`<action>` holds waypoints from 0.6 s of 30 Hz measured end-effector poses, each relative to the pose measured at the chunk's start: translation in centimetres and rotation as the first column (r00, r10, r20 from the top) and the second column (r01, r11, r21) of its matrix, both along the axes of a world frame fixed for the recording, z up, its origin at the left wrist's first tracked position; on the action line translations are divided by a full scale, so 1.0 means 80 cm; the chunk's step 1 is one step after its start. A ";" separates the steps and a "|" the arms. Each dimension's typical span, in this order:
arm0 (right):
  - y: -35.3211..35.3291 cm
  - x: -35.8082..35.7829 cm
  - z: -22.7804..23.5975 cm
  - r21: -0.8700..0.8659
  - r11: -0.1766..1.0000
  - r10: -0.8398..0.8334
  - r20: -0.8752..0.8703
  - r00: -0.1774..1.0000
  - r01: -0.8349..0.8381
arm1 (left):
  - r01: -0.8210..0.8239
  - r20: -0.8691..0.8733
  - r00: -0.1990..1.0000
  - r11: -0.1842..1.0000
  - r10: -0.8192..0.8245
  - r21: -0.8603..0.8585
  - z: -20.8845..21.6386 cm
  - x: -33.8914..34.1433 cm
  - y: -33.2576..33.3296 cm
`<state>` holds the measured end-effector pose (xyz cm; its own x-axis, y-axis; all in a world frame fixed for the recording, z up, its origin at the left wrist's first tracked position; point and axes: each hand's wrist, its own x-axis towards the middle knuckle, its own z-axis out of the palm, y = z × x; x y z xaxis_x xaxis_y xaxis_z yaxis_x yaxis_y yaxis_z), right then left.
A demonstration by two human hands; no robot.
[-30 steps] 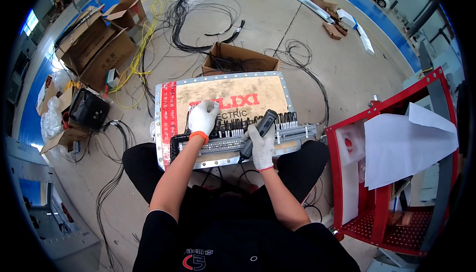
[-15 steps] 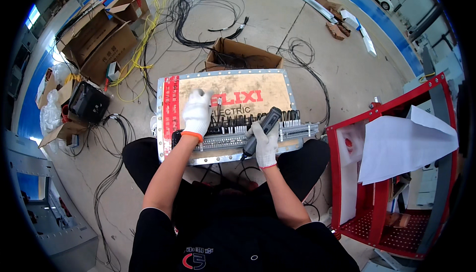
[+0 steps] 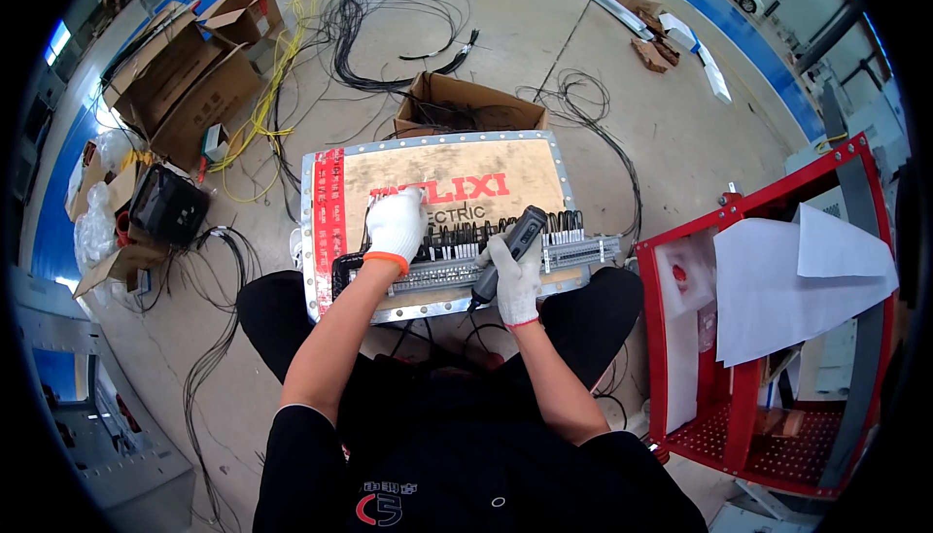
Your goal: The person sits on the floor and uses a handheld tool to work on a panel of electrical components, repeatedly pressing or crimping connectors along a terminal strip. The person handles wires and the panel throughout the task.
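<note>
A grey rail of terminal blocks [image 3: 442, 272] lies across a cardboard-covered panel [image 3: 525, 161] with a riveted metal edge, in front of my crossed legs. Short black wires with white sleeves [image 3: 566, 232] stand up in a row along its far side. In a white glove with an orange cuff, my left hand [image 3: 397, 226] is closed above the left part of the row; what its fingers pinch is hidden. My right hand [image 3: 518, 280], also gloved, wraps round a dark grey electric screwdriver [image 3: 522, 239], tilted with its tip pointing down toward the panel's near edge.
An open cardboard box [image 3: 466, 105] stands just beyond the panel. Black cable bundles [image 3: 352, 52] and yellow cables [image 3: 282, 76] trail over the floor. To the right is a red metal frame [image 3: 743, 407] draped with white sheets [image 3: 777, 290]; a grey cabinet [image 3: 107, 416] stands at left.
My left hand has moved right and slightly nearer, from above the wires down to the row. The screwdriver stays in my right hand, almost unmoved. The whole view has shifted slightly.
</note>
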<state>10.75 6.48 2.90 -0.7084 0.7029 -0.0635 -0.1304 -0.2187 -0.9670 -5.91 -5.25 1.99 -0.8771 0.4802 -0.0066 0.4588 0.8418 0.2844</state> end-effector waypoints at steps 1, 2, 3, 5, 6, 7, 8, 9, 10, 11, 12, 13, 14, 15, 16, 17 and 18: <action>0.002 0.001 -0.002 -0.008 1.000 0.015 0.002 1.000 -0.015 | -0.009 0.016 1.000 0.996 0.007 0.084 -0.001 0.000 -0.001; 0.003 0.001 -0.004 -0.007 1.000 0.010 0.000 1.000 -0.010 | -0.021 0.031 0.999 0.986 0.016 0.167 -0.001 0.000 -0.005; 0.003 0.000 -0.006 -0.006 1.000 0.005 -0.001 1.000 -0.005 | -0.034 0.048 0.999 0.968 0.023 0.248 -0.002 -0.002 -0.009; 0.000 -0.001 -0.005 -0.012 1.000 0.000 -0.007 1.000 0.000 | -0.110 0.298 0.954 0.883 -0.035 0.457 -0.017 -0.015 -0.024; -0.002 -0.001 -0.003 -0.017 1.000 -0.003 -0.011 1.000 0.003 | -0.191 0.444 0.890 0.794 -0.109 0.577 -0.023 -0.021 -0.032; -0.004 -0.001 -0.002 -0.023 1.000 -0.006 -0.015 1.000 0.005 | -0.291 0.562 0.802 0.688 -0.204 0.665 -0.029 -0.025 -0.036; -0.004 -0.001 -0.002 -0.022 1.000 -0.013 -0.020 1.000 0.013 | -0.277 0.566 0.787 0.681 -0.244 0.678 -0.022 -0.024 -0.037; -0.003 -0.001 -0.002 -0.021 1.000 -0.020 -0.025 0.999 0.019 | -0.263 0.569 0.772 0.673 -0.283 0.692 -0.016 -0.024 -0.040; -0.003 -0.001 -0.003 -0.020 0.999 -0.026 -0.030 0.999 0.026 | -0.250 0.571 0.755 0.664 -0.322 0.705 -0.008 -0.023 -0.044; -0.002 -0.001 -0.004 -0.011 1.000 -0.022 -0.032 0.999 0.022 | -0.238 0.571 0.738 0.653 -0.359 0.719 -0.004 -0.022 -0.046; 0.000 -0.001 -0.006 -0.003 1.000 -0.018 -0.033 0.999 0.018 | -0.246 0.561 0.734 0.621 -0.383 0.745 -0.006 -0.019 -0.045; 0.000 -0.002 -0.007 0.006 1.000 -0.014 -0.035 0.999 0.014 | -0.251 0.566 0.741 0.633 -0.361 0.732 -0.004 -0.018 -0.046; -0.002 -0.002 -0.002 -0.003 1.000 -0.019 -0.029 0.999 0.019 | -0.258 0.572 0.746 0.645 -0.340 0.720 0.002 -0.015 -0.045; -0.006 -0.002 0.006 -0.011 1.000 -0.025 -0.023 0.999 0.025 | -0.265 0.578 0.751 0.656 -0.319 0.707 0.005 -0.013 -0.045; -0.008 -0.002 0.011 -0.019 0.999 -0.031 -0.017 0.999 0.031 | -0.259 0.572 0.747 0.644 -0.339 0.720 0.005 -0.011 -0.046; -0.007 -0.002 0.009 -0.015 0.999 -0.031 -0.013 0.999 0.030 | -0.253 0.565 0.743 0.631 -0.360 0.734 0.005 -0.009 -0.047; -0.006 -0.001 0.007 -0.012 0.999 -0.030 -0.010 1.000 0.030 | -0.247 0.558 0.738 0.618 -0.380 0.747 0.005 -0.006 -0.048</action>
